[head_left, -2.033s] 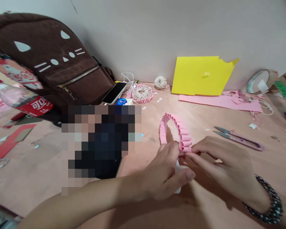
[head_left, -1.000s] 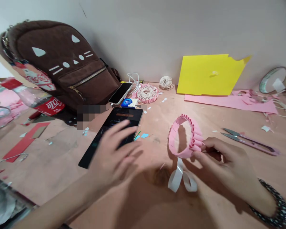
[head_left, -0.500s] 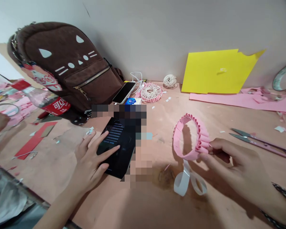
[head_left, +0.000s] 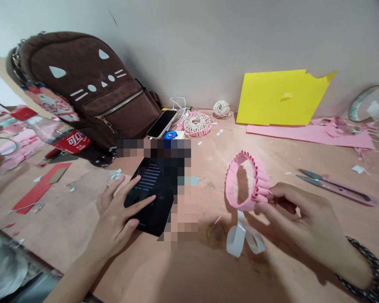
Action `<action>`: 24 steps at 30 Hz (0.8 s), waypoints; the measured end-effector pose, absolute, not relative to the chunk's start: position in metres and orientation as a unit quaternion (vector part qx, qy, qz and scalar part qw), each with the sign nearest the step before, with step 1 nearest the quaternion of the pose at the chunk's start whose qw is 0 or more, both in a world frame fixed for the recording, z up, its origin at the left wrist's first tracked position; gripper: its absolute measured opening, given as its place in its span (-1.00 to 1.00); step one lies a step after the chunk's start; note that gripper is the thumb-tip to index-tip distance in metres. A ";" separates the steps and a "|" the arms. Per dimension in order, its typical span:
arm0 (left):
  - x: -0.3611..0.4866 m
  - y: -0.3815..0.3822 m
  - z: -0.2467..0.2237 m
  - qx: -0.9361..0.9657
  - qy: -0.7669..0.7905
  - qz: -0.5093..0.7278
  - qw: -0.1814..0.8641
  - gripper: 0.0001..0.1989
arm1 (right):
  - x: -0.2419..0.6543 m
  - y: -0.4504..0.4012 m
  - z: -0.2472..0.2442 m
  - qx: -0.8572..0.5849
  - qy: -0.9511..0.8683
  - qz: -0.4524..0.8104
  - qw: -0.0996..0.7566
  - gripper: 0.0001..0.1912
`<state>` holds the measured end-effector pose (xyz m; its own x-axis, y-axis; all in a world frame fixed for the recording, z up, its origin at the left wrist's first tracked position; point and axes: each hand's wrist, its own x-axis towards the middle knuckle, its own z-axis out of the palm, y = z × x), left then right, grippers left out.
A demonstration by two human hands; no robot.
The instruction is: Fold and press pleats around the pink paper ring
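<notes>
1. Pinching the pleated pink paper band (head_left: 232, 185) in a narrow grip between thumb and fingers of the right hand (head_left: 300, 223), band raised above the tabletop (head_left: 72, 223).
2. Dangling below the band: a white tape loop (head_left: 238, 240).
3. Spreading the open left hand (head_left: 113, 219) with fingertips on a black smartphone (head_left: 145, 206).
4. Lying just beyond the right hand: pink-handled thread snips (head_left: 334, 188).

1. The left forearm (head_left: 77, 273) enters from the bottom edge, angling up and to the right.
2. The left hand (head_left: 113, 223) is open and palm down, with its fingers (head_left: 135, 189) spread and the index finger stretched farthest.
3. The right hand (head_left: 303, 223) is curled, its thumb and fingers pinched together at the tips.
4. The right wrist (head_left: 350, 269) slopes toward the lower right corner.
</notes>
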<state>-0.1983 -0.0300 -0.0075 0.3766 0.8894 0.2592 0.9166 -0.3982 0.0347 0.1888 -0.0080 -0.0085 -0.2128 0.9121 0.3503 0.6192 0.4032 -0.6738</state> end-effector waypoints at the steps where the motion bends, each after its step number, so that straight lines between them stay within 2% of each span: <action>1: -0.197 -0.031 -0.006 -0.826 -0.542 -0.139 0.070 -0.38 | 0.189 -0.008 -0.009 -0.510 -0.753 0.199 0.365 -0.84; 3: -0.190 -0.033 -0.001 -0.818 -0.530 -0.201 0.098 -0.40 | 0.188 -0.008 -0.009 -0.512 -0.753 0.201 0.360 -0.85; 5: -0.174 -0.036 0.006 -0.815 -0.517 -0.250 0.073 -0.56 | 0.187 -0.008 -0.010 -0.509 -0.753 0.205 0.363 -0.84; 8: -0.131 -0.035 0.018 -0.825 -0.498 -0.252 -0.088 -0.74 | 0.186 -0.008 -0.008 -0.501 -0.746 0.214 0.384 -0.83; 14: -0.029 -0.009 0.024 -0.800 -0.384 -0.228 -0.401 -0.75 | 0.187 -0.006 0.003 -0.481 -0.734 0.232 0.419 -0.92; 19: 0.016 0.003 0.016 -0.631 -0.381 -0.309 -0.601 -0.71 | 0.195 -0.005 0.012 -0.475 -0.737 0.211 0.432 -0.96; 21: 0.026 0.003 0.015 -0.574 -0.358 -0.324 -0.661 -0.70 | 0.200 -0.004 0.015 -0.478 -0.737 0.198 0.435 -0.95; 24: 0.036 0.003 0.014 -0.566 -0.342 -0.344 -0.667 -0.70 | 0.208 -0.002 0.021 -0.469 -0.753 0.158 0.433 -0.94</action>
<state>0.0362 0.0034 0.0142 0.5292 0.8458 -0.0679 -0.0709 0.1238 0.9898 0.2083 -0.0025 0.0210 -0.1853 0.8438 0.5037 0.5703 0.5098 -0.6441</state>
